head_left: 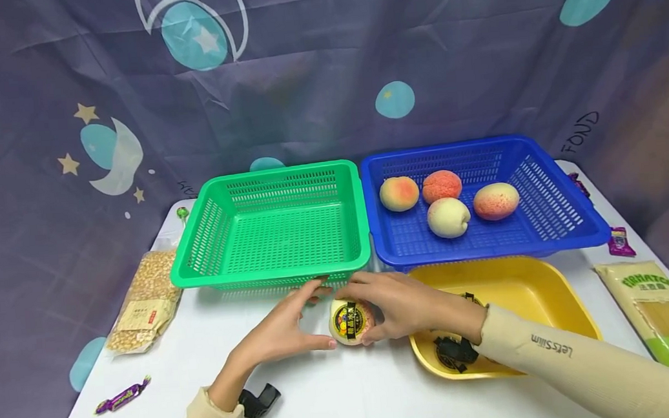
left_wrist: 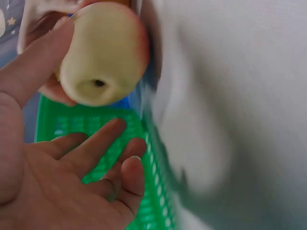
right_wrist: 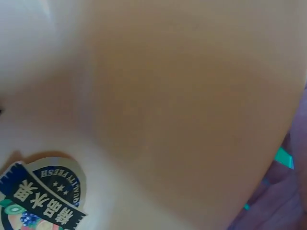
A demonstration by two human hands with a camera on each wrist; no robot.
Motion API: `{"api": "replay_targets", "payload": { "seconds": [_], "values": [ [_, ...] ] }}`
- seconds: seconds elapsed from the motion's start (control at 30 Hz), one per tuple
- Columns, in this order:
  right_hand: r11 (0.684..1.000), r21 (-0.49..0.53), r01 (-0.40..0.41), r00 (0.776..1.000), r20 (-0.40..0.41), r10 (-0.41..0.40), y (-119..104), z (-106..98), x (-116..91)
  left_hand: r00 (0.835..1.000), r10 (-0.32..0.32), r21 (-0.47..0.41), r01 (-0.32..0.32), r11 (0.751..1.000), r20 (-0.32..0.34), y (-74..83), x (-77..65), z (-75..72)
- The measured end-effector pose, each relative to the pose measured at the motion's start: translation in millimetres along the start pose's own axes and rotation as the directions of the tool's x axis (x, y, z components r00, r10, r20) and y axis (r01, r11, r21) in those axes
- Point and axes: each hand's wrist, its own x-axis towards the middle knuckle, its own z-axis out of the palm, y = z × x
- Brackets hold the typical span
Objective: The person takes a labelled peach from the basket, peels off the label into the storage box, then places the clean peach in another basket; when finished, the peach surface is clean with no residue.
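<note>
A pale peach (head_left: 343, 331) with a black-and-yellow round label (head_left: 351, 321) is held in my right hand (head_left: 396, 302), above the white table in front of the green basket. In the left wrist view the peach (left_wrist: 103, 57) shows its stem hollow. My left hand (head_left: 281, 326) is at the peach's left side, its fingers spread and loosely bent. Its thumb (left_wrist: 38, 62) overlaps the peach there; whether it touches, I cannot tell. Under my right forearm stands a yellow tub (head_left: 526, 280) with labels inside. A label (right_wrist: 45, 196) fills a corner of the blurred right wrist view.
A green basket (head_left: 286, 274) stands behind the hands. The blue basket (head_left: 489, 250) beside it holds several peaches (head_left: 448, 218). At left lie a bag of yellow kernels (head_left: 143, 306) and a purple candy (head_left: 123, 397). A yellow-green packet (head_left: 662, 315) lies at right.
</note>
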Motion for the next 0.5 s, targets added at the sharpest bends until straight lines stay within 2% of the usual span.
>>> {"api": "replay_targets", "payload": {
  "seconds": [0.13, 0.27, 0.37, 0.5],
  "values": [
    [0.998, -0.050, 0.042, 0.998, -0.049, -0.045, -0.7, 0.3, -2.7, 0.998, 0.007, -0.007, -0.007, 1.000, 0.056, -0.9, 10.1, 6.7],
    [0.991, -0.106, 0.081, 0.991, -0.095, -0.091, -1.4, 0.2, -3.6, 0.995, 0.056, -0.009, -0.055, 0.998, 0.082, -1.2, 17.1, 11.8],
    [0.985, -0.150, 0.089, 0.987, -0.117, -0.107, -1.8, -0.1, -3.6, 0.993, 0.094, -0.029, -0.092, 0.995, 0.073, -2.5, 21.7, 15.6],
    [0.984, -0.167, 0.060, 0.990, -0.114, -0.079, -3.5, -0.7, -4.3, 0.993, 0.112, -0.056, -0.110, 0.992, 0.045, -4.3, 24.9, 19.9]
  ]
}}
